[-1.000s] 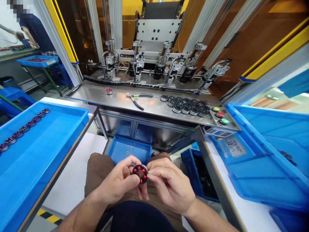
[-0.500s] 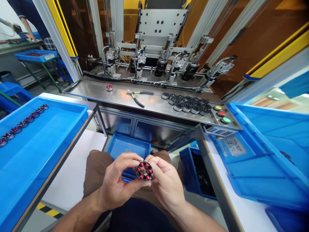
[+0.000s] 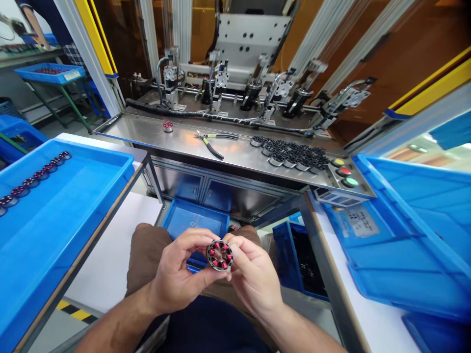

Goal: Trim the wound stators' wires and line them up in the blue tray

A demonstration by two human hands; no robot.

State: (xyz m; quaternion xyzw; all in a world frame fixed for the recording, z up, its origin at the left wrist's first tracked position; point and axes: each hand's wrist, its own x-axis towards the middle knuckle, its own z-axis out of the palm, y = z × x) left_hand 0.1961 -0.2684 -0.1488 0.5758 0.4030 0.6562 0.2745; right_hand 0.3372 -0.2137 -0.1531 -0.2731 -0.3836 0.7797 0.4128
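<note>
A round black-rimmed ring with red wire coils [image 3: 220, 255] is held over the lap, its open face turned up toward the camera. My left hand [image 3: 180, 274] grips its left side between thumb and fingers. On the right side, my right hand [image 3: 253, 274] pinches the rim with thumb and fingertips. On the steel ledge [image 3: 143, 132] ahead sit another red-coiled ring [image 3: 168, 127], pliers with black and yellow handles [image 3: 213, 147] and a cluster of several black rings [image 3: 290, 153].
A blue tray [image 3: 73, 196] at the left holds a row of red-coiled rings. Beyond the ledge stands a machine with clamps [image 3: 253, 93]. Coloured buttons [image 3: 343, 171] and blue bins [image 3: 415, 235] are at right. A person [image 3: 49, 24] stands far left.
The held ring has turned slightly between my fingers, both hands staying around it. The camera view has shifted a little, moving the ledge and trays in the picture.
</note>
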